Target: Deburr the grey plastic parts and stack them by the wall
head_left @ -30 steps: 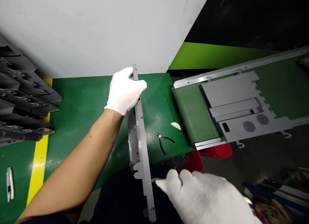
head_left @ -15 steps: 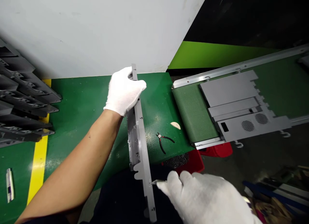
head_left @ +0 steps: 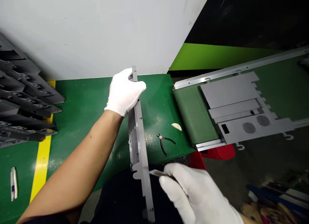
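Observation:
My left hand (head_left: pixel 126 92), in a white glove, grips a long grey plastic panel (head_left: pixel 143 146) near its far end and holds it on edge. Its narrow side faces up, with small slots along it, and the near end reaches down towards my body. In my gloved right hand (head_left: pixel 193 188) is a knife with a short pointed blade (head_left: pixel 156 173); its handle is hidden in the fingers. The blade's tip lies close beside the panel's edge, and whether it touches I cannot tell. Black-handled cutting pliers (head_left: pixel 164 143) lie on the green table (head_left: pixel 82 98) right of the panel.
Grey moulded panels (head_left: pixel 24 98) are stacked at the left, beside yellow tape (head_left: pixel 43 156) and a slim white-and-purple tool (head_left: pixel 14 184). A grey panel (head_left: pixel 231 92) rests on the conveyor belt (head_left: pixel 195 114). A half-round pale piece (head_left: pixel 177 126) and a red bin (head_left: pixel 218 151) are nearby.
My right hand has moved up a little along the panel's edge, and the knife blade has lifted and turned with it. My left hand keeps its grip.

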A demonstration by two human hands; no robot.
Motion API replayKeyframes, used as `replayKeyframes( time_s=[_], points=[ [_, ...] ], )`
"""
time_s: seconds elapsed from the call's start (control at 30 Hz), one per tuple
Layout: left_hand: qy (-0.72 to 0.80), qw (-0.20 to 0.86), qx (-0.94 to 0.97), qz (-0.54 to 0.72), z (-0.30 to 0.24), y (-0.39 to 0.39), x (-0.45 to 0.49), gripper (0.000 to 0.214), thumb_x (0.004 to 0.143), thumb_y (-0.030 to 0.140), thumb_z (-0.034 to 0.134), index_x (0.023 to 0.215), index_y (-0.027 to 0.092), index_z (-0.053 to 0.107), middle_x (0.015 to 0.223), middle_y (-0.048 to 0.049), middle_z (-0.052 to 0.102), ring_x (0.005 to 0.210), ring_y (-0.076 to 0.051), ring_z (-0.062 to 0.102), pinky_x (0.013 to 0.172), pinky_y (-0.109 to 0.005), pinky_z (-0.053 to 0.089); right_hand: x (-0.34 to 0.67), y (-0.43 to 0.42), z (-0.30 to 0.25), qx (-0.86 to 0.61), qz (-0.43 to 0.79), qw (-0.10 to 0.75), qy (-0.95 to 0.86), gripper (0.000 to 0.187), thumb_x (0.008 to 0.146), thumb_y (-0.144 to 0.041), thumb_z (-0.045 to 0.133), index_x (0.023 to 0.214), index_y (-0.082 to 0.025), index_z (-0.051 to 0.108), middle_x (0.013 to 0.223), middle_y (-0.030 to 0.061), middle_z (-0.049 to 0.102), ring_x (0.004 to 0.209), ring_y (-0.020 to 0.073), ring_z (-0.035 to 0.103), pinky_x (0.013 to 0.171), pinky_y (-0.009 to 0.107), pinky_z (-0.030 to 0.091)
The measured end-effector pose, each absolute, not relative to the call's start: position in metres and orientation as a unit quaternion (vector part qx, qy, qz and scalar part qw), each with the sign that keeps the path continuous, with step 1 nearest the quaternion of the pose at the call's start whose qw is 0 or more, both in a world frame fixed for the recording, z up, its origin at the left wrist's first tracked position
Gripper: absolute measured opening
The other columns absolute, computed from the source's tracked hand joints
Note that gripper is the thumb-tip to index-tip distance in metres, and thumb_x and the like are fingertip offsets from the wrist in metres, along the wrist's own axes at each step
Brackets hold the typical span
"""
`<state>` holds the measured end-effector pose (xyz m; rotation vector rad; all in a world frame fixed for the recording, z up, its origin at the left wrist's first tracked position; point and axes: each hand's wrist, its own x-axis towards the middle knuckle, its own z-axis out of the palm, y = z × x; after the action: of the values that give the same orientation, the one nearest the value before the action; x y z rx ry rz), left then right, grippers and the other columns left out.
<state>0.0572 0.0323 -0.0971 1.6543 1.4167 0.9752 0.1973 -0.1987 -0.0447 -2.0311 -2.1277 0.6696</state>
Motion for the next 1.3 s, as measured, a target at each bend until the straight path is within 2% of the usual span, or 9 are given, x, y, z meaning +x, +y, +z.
replayKeyframes(
  time_s=[0.1, 0.17, 0.37, 0.5, 0.67, 0.77, 0.93, 1.07, 1.3],
  points=[
    [0.548, 0.370, 0.643, 0.385, -0.098, 0.032, 0.057, 0.021, 0.067, 0.014, 0.058, 0.063, 0.021, 0.038, 0.064, 0.0005, 0.040, 0.063, -0.015, 0.036, 0.058, -0.035, 0.029, 0.182, -0.191, -0.050, -0.738, 0.297, 0.050, -0.604, 0.037, 0.077, -0.062, 0.072, 0.071, -0.028, 0.058, 0.059, -0.0065, 0.062, 0.046, 0.0123, 0.056, 0.035, 0.021, 0.026],
    [0.544, 0.370, 0.642, 0.393, -0.098, 0.032, 0.058, 0.022, 0.067, 0.013, 0.058, 0.063, 0.021, 0.038, 0.063, 0.0009, 0.039, 0.062, -0.014, 0.034, 0.056, -0.035, 0.028, 0.177, -0.184, -0.057, -0.739, 0.347, 0.067, -0.573, 0.043, 0.067, -0.062, 0.079, 0.068, -0.027, 0.055, 0.057, -0.0075, 0.059, 0.044, 0.0109, 0.052, 0.035, 0.020, 0.027],
    [0.537, 0.368, 0.637, 0.413, -0.103, 0.034, 0.058, 0.024, 0.065, 0.012, 0.057, 0.062, 0.020, 0.035, 0.063, 0.0015, 0.036, 0.059, -0.012, 0.027, 0.053, -0.033, 0.024, 0.195, -0.171, -0.064, -0.788, 0.301, 0.219, -0.490, 0.039, 0.093, -0.057, 0.054, 0.073, -0.024, 0.052, 0.060, -0.0064, 0.051, 0.055, 0.0103, 0.046, 0.051, 0.021, 0.041],
    [0.531, 0.374, 0.637, 0.415, -0.105, 0.033, 0.059, 0.020, 0.066, 0.013, 0.056, 0.064, 0.020, 0.038, 0.065, 0.0015, 0.038, 0.060, -0.012, 0.030, 0.054, -0.032, 0.025, 0.204, -0.175, -0.053, -0.727, 0.391, 0.203, -0.527, 0.036, 0.099, -0.051, 0.046, 0.081, -0.023, 0.059, 0.068, -0.0037, 0.054, 0.063, 0.0125, 0.051, 0.058, 0.023, 0.045],
    [0.542, 0.383, 0.642, 0.383, -0.104, 0.042, 0.050, 0.013, 0.068, 0.018, 0.062, 0.080, 0.022, 0.057, 0.080, -0.0007, 0.058, 0.069, -0.016, 0.046, 0.062, -0.032, 0.035, 0.217, -0.170, -0.054, -0.670, 0.426, 0.198, -0.574, 0.041, 0.103, -0.046, 0.039, 0.070, -0.023, 0.047, 0.067, -0.0047, 0.049, 0.062, 0.0117, 0.048, 0.058, 0.024, 0.045],
    [0.526, 0.409, 0.667, 0.335, -0.104, 0.059, 0.038, 0.014, 0.074, 0.031, 0.066, 0.086, 0.024, 0.063, 0.087, -0.0020, 0.064, 0.076, -0.020, 0.051, 0.067, -0.033, 0.037, 0.228, -0.153, -0.056, -0.645, 0.413, 0.199, -0.611, 0.042, 0.105, -0.044, 0.035, 0.069, -0.023, 0.043, 0.065, -0.0054, 0.046, 0.060, 0.0109, 0.046, 0.058, 0.024, 0.045],
    [0.449, 0.468, 0.679, 0.345, -0.110, 0.077, 0.031, 0.036, 0.090, 0.052, 0.049, 0.076, 0.023, 0.064, 0.091, -0.0037, 0.068, 0.085, -0.021, 0.056, 0.078, -0.034, 0.042, 0.230, -0.106, -0.057, -0.639, 0.314, 0.153, -0.685, 0.049, 0.106, -0.049, 0.029, 0.071, -0.022, 0.050, 0.062, -0.0060, 0.045, 0.056, 0.0107, 0.042, 0.054, 0.024, 0.037],
    [0.452, 0.508, 0.630, 0.376, -0.114, 0.073, 0.036, 0.041, 0.094, 0.053, 0.042, 0.075, 0.023, 0.063, 0.088, -0.0043, 0.069, 0.089, -0.022, 0.059, 0.084, -0.035, 0.043, 0.220, -0.057, -0.063, -0.650, 0.235, 0.108, -0.715, 0.051, 0.105, -0.052, 0.027, 0.074, -0.022, 0.053, 0.060, -0.0063, 0.047, 0.055, 0.0108, 0.041, 0.056, 0.025, 0.032],
    [0.456, 0.534, 0.596, 0.390, -0.110, 0.068, 0.038, 0.037, 0.094, 0.050, 0.046, 0.072, 0.022, 0.058, 0.085, -0.0027, 0.066, 0.081, -0.020, 0.056, 0.075, -0.033, 0.043, 0.200, -0.009, -0.057, -0.658, 0.088, -0.014, -0.748, 0.055, 0.104, -0.059, 0.022, 0.085, -0.025, 0.062, 0.059, -0.0032, 0.055, 0.053, 0.0138, 0.049, 0.054, 0.026, 0.026]
  ],
)
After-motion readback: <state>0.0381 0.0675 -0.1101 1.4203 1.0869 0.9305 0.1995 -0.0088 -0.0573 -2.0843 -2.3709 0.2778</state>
